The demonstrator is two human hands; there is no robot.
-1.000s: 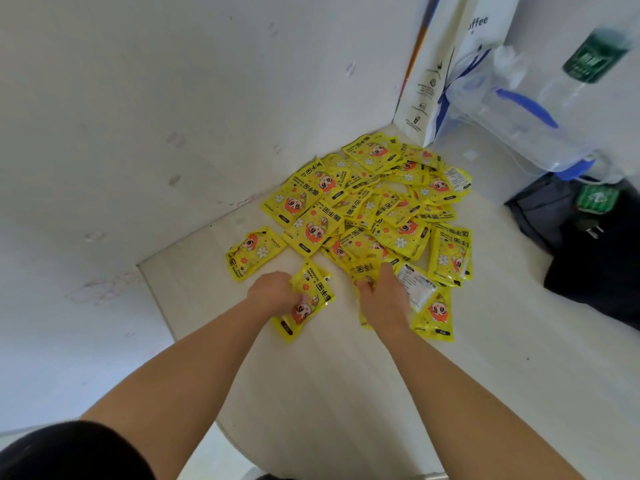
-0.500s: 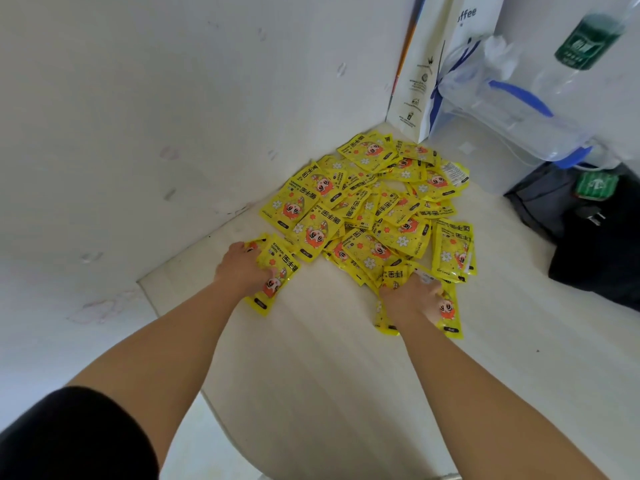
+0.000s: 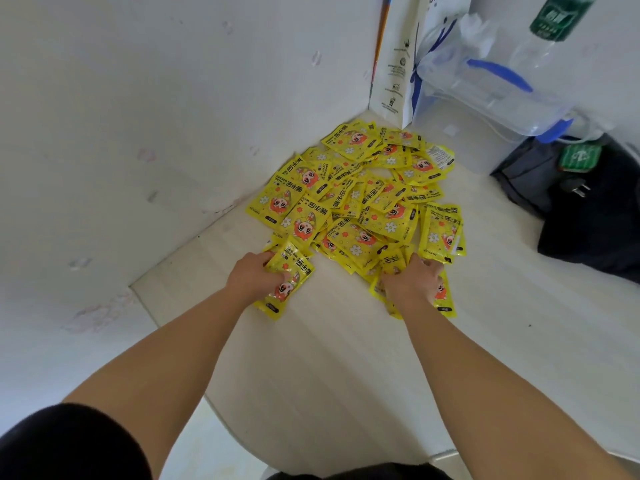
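Note:
A pile of several yellow hand-warmer packets [image 3: 360, 199] lies on the pale table [image 3: 329, 375] in the corner by the wall. My left hand [image 3: 251, 277] is at the pile's near left edge and grips a small stack of yellow packets [image 3: 292, 275], thumb on top. My right hand [image 3: 412, 280] is at the pile's near right edge, fingers curled over more yellow packets [image 3: 445, 296] that stick out beneath it. How many packets each hand holds is hidden.
White walls close in on the left and back. A white paper bag [image 3: 394, 64], a clear plastic container with a blue handle [image 3: 485, 84] and a green-labelled bottle [image 3: 554, 19] stand at the back right. A black bag [image 3: 588, 216] lies to the right. The table's rounded edge [image 3: 221, 414] is near me.
My left hand reached left to the lone packet beside the pile and gathered it into its stack. My right hand slid right along the pile's near edge onto other packets.

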